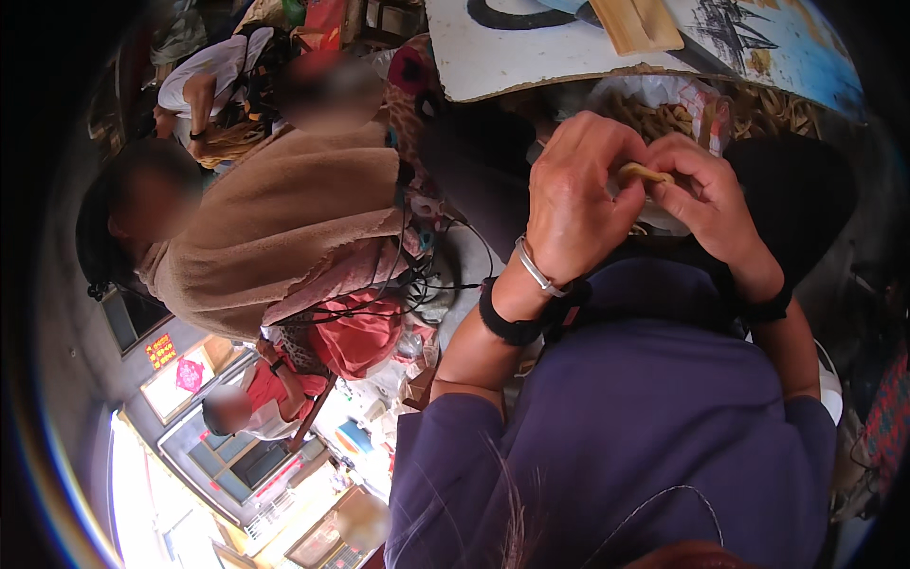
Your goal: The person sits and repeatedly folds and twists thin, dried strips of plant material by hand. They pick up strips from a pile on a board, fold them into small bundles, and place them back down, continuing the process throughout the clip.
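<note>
Both hands are raised over my lap, close together. My left hand (580, 194), with a silver bangle at the wrist, pinches one end of a short tan curved strip (645, 172). The other end sits between the thumb and fingers of my right hand (706, 201). The strip's material is too small to tell. Just beyond the hands, a clear plastic bag (637, 92) stands among many similar tan strips (659, 119).
Ahead is a worn white board tabletop (512, 66) with a light wooden piece (637, 27) on it. To my left sits a person under a brown blanket (284, 209), with other people beyond. Black cables (417, 284) hang beside my left arm.
</note>
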Demonstrator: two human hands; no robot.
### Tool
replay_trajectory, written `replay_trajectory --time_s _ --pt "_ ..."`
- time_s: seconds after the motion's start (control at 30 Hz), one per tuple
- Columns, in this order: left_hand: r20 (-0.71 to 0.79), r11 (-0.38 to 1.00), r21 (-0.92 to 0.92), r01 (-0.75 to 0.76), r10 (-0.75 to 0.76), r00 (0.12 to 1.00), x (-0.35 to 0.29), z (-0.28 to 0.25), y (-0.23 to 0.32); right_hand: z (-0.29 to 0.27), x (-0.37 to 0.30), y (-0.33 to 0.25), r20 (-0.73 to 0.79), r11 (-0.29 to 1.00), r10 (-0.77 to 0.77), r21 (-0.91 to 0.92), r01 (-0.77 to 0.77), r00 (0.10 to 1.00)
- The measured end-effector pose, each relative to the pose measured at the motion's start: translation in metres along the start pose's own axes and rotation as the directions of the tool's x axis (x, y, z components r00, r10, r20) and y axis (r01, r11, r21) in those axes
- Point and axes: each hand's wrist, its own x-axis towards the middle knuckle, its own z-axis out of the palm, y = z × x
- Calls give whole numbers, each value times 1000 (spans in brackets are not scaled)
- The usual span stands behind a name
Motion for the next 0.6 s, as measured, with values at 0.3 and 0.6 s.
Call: replay_trajectory --time_s 0.3,0.6 --pt "-188 996 71 62 -48 981 -20 48 -22 7 -7 28 -200 792 204 609 -41 958" --pt "427 712 -411 569 -402 810 -9 27 -28 -13 -13 19 -58 978 105 187 -92 993"
